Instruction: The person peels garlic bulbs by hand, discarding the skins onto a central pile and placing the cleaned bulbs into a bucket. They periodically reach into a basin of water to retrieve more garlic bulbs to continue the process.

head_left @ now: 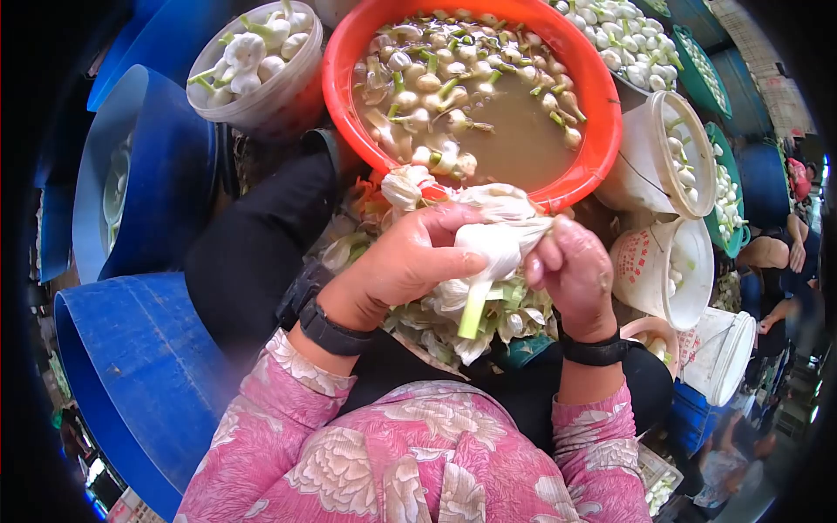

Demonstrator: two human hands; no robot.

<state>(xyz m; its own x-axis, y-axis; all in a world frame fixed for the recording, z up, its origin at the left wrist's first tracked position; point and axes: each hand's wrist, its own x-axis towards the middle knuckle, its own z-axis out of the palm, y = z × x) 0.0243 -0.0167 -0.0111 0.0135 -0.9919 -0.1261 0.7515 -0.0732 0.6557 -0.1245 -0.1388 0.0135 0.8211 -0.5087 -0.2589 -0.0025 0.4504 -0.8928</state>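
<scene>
In the middle of the view, my left hand point(423, 253) is closed around a white garlic bulb point(495, 247), whose cut green stem points down toward me. My right hand point(574, 266) pinches the papery outer skin at the bulb's right side, its fingers pressed together. Loose peeled skins point(514, 318) lie in a heap beneath both hands. Just beyond them stands a red basin point(603, 122) of murky water, with many garlic bulbs point(427, 83) floating in its far and left part.
A white bucket of garlic point(288, 83) stands at the upper left, by large blue barrels point(144, 375). Along the right are white buckets point(645, 166) and green baskets point(737, 235) holding garlic. Other people's hands and arms point(795, 244) show at the far right.
</scene>
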